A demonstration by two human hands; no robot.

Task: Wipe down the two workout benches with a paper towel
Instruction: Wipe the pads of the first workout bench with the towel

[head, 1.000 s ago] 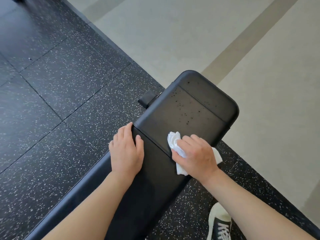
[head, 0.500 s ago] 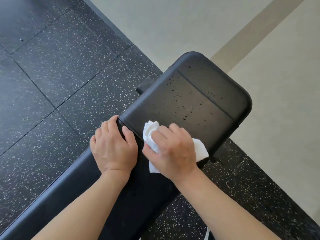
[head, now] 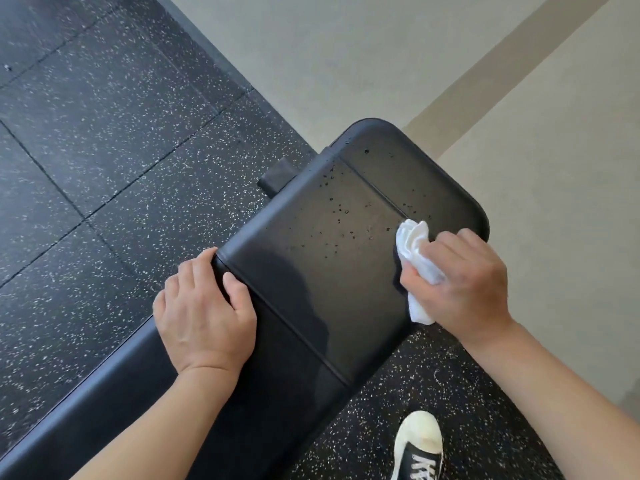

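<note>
A black padded workout bench runs diagonally from the lower left to the upper right, its end pad dotted with small dark droplets. My right hand presses a crumpled white paper towel onto the pad near its right edge. My left hand lies flat on the bench's left edge, fingers curled over the side at a seam between pads. Only this one bench is in view.
Black speckled rubber floor tiles lie to the left and under the bench. Pale smooth flooring with a tan stripe fills the upper right. My shoe, white toe and black upper, stands on the rubber at the bottom right. A black bench foot sticks out at the left.
My right hand slid the paper towel from near my left hand to the pad's right edge. A smooth wiped patch shows beside my left hand, which stayed in place.
</note>
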